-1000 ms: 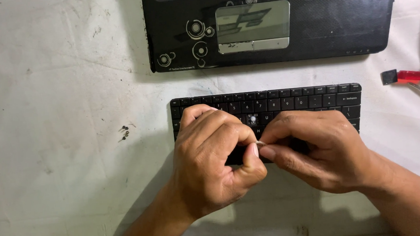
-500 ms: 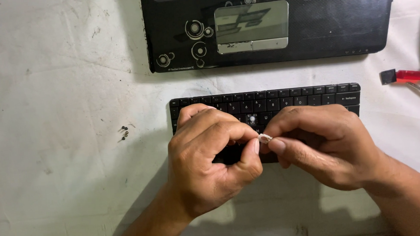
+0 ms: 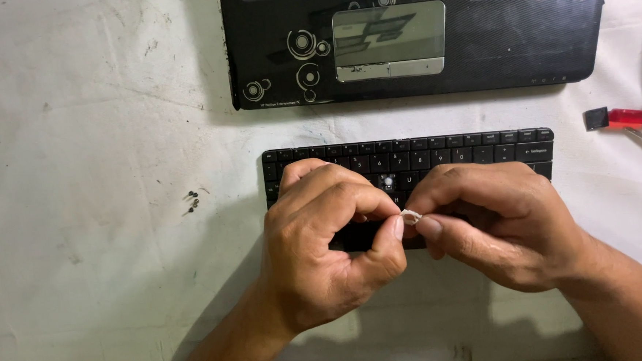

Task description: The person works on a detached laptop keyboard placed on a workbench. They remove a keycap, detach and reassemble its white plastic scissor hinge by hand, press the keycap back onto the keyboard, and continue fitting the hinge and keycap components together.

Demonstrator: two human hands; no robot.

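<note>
A loose black laptop keyboard (image 3: 465, 145) lies on the white work surface, with one key cap gone near its middle, showing a pale dome (image 3: 388, 180). Both my hands hover over its lower half and hide most of it. My left hand (image 3: 324, 246) and my right hand (image 3: 499, 222) meet fingertip to fingertip, pinching a tiny white plastic piece (image 3: 411, 215) between thumbs and forefingers.
A glossy black laptop base with a silver touchpad (image 3: 389, 39) lies beyond the keyboard. A red-handled screwdriver (image 3: 629, 118) rests at the right edge. Several tiny dark screws (image 3: 192, 200) sit to the left on the stained white surface (image 3: 77, 142).
The hands stay joined over the keyboard. The small white piece now shows more plainly between the fingertips, and the fingers have shifted slightly around it.
</note>
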